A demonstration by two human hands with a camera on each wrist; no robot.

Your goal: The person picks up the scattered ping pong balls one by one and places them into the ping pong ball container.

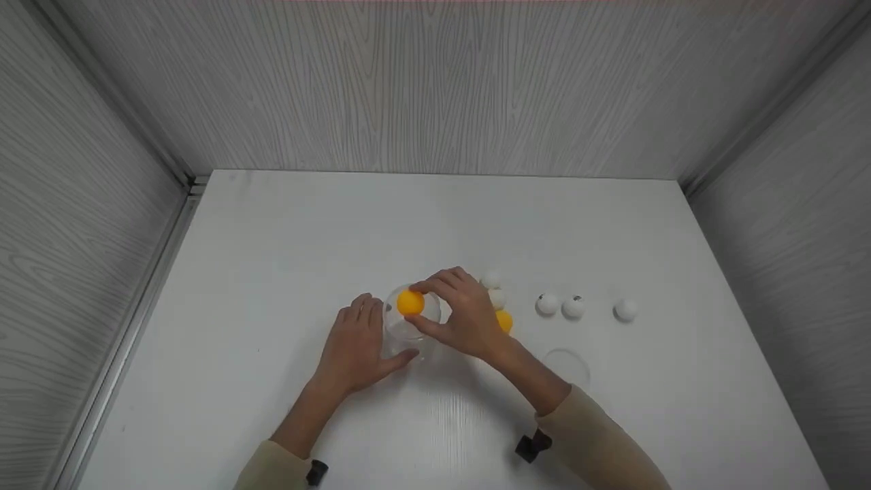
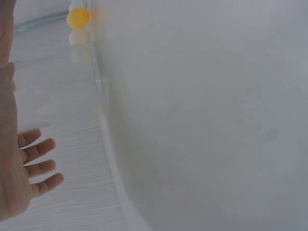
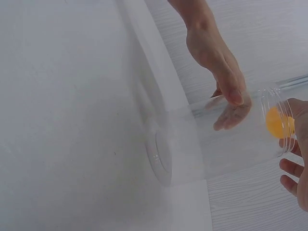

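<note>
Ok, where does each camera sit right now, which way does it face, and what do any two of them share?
Head: worn on the head, looking forward and down at the white table; both forearms show, left hand against the clear jar, right hand holding an orange ball at its mouth.
Left wrist: low beside the jar, facing across the table; only the left palm and fingers show.
Right wrist: looks along the jar toward the left hand; right fingertips show.
Shared: head and right wrist both show the jar, the orange ball and the left hand.
</note>
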